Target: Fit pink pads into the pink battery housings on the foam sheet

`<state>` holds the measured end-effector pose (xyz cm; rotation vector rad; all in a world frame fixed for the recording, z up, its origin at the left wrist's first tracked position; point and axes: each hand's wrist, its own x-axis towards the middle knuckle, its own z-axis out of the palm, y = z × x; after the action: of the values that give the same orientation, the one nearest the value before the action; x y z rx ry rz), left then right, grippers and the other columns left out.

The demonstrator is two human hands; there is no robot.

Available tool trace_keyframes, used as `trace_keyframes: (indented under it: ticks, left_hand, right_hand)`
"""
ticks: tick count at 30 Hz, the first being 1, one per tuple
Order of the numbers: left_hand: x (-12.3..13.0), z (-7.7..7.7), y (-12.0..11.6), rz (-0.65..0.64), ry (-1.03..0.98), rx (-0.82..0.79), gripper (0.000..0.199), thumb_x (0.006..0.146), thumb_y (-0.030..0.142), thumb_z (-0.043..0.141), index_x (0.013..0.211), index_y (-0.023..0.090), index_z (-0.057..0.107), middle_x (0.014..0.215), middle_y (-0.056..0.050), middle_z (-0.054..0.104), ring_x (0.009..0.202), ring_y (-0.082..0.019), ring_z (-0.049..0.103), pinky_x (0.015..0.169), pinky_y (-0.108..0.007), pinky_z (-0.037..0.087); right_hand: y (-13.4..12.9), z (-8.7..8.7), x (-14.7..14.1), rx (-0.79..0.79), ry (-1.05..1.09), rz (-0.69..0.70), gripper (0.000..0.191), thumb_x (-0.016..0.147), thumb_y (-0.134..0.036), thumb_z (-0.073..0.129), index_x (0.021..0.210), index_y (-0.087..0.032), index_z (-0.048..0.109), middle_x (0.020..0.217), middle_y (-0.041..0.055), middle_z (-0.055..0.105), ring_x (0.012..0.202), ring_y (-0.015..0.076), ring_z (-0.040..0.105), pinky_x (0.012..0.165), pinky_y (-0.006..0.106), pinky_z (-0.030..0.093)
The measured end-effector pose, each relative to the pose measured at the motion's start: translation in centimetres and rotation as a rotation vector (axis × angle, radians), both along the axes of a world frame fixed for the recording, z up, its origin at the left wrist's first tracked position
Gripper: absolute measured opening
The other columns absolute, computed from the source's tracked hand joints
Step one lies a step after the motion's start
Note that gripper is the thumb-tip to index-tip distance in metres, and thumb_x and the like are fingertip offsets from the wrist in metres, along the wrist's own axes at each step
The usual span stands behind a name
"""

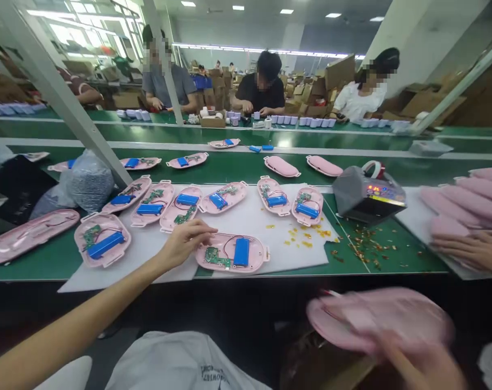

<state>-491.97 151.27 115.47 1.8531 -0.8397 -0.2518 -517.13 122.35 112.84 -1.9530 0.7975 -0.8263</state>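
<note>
My left hand [185,245] lies with its fingers spread just above and left of an open pink plastic case half [248,259], close to its rim. That case holds a blue battery pack [241,252], a green circuit board [215,257] and thin wires. My right hand [416,365] is low at the bottom right, blurred by motion. It grips a pink case cover [378,319], also blurred. Several more open pink case halves with batteries and boards lie on a white foam sheet [254,238] to the left and beyond.
A grey tape dispenser [368,195] stands right of the foam. Amber tape scraps litter the green bench [376,254]. A co-worker's hand [473,249] rests by stacked pink covers [469,200] at the right. A bag of small parts [91,181] sits at the left, and co-workers sit across the bench.
</note>
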Motion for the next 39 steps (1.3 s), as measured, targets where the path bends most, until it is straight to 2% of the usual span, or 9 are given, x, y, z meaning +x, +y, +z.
trace_keyframes:
  ticks: [3,7,11,15,19,23,26,32,39]
  left_hand:
    - [0.4,1.2,-0.1,-0.130,-0.054,0.032,0.028,0.093,0.042,0.057,0.095,0.017,0.071,0.082,-0.004,0.065,0.069,-0.015,0.062,0.063,-0.024,0.051]
    - [0.7,2.4,0.6,-0.375,-0.155,0.150,0.023,0.097,0.032,0.056,0.114,0.020,0.067,0.090,-0.003,0.065,0.078,-0.015,0.061,0.072,-0.024,0.047]
    - [1.0,1.4,1.3,-0.431,-0.227,0.102,0.027,0.102,0.025,0.045,0.102,0.018,0.071,0.094,-0.006,0.062,0.081,-0.015,0.060,0.075,-0.023,0.044]
    - [1.0,0.0,1.6,-0.436,-0.130,0.015,0.026,0.102,0.026,0.045,0.106,0.019,0.070,0.096,-0.005,0.060,0.080,-0.014,0.059,0.075,-0.022,0.043]
    - [0.9,-0.2,1.7,-0.234,0.035,-0.119,0.027,0.100,0.029,0.049,0.099,0.018,0.074,0.092,-0.005,0.060,0.080,-0.014,0.059,0.075,-0.022,0.046]
    - [1.5,0.4,3.0,-0.199,0.229,-0.165,0.020,0.095,0.028,0.059,0.103,0.022,0.077,0.093,-0.005,0.067,0.084,-0.015,0.064,0.077,-0.023,0.050]
    - [2.6,1.1,4.7,-0.357,0.309,-0.097,0.020,0.091,0.019,0.063,0.104,0.022,0.077,0.091,-0.005,0.072,0.085,-0.015,0.067,0.078,-0.022,0.051]
    - [4.1,2.8,6.1,-0.559,0.252,0.005,0.026,0.087,0.007,0.063,0.100,0.024,0.079,0.094,-0.004,0.075,0.085,-0.014,0.070,0.078,-0.019,0.052]
    - [3.6,0.7,4.7,-0.291,0.252,-0.214,0.012,0.087,0.031,0.071,0.089,0.021,0.079,0.092,-0.005,0.072,0.084,-0.016,0.067,0.078,-0.024,0.052]
  right_hand:
    - [2.7,3.0,6.2,0.239,-0.045,0.170,0.066,0.068,-0.063,0.077,0.111,-0.016,0.061,0.090,0.0082,0.069,0.068,0.0208,0.067,0.054,0.032,0.057]
    - [6.7,3.5,13.9,0.531,-0.068,0.250,0.090,0.054,-0.054,0.086,0.128,-0.016,0.051,0.083,0.0051,0.070,0.053,0.0167,0.061,0.049,0.030,0.053]
    - [5.7,4.0,13.2,0.361,0.238,0.230,0.096,0.060,-0.060,0.079,0.137,-0.013,0.045,0.077,0.0055,0.071,0.045,0.0147,0.055,0.040,0.024,0.038]
    - [2.6,7.2,12.8,-0.056,0.749,0.288,0.067,0.075,-0.066,0.059,0.111,-0.010,0.066,0.055,0.0033,0.061,0.045,0.0184,0.054,0.049,0.029,0.040]
    - [3.3,8.6,19.1,-0.543,0.695,0.582,0.039,0.086,-0.041,0.055,0.116,-0.019,0.067,0.101,0.0098,0.070,0.093,0.0238,0.066,0.078,0.033,0.048]
    - [4.9,7.3,23.9,-0.523,0.897,0.907,0.025,0.085,-0.027,0.057,0.104,-0.017,0.068,0.101,0.0106,0.069,0.091,0.0223,0.064,0.077,0.031,0.045]
    - [4.6,6.3,23.6,-0.403,0.936,0.982,0.019,0.089,-0.028,0.052,0.099,-0.019,0.065,0.089,0.0060,0.067,0.081,0.0194,0.062,0.073,0.030,0.044]
    - [4.1,5.7,21.8,-0.412,0.898,0.891,0.016,0.088,-0.030,0.054,0.098,-0.020,0.061,0.092,0.0054,0.065,0.082,0.0185,0.060,0.073,0.030,0.042]
    - [5.1,6.2,21.4,-0.352,0.747,0.882,0.010,0.088,-0.024,0.047,0.080,-0.020,0.051,0.078,0.0018,0.061,0.074,0.0162,0.057,0.068,0.027,0.042]
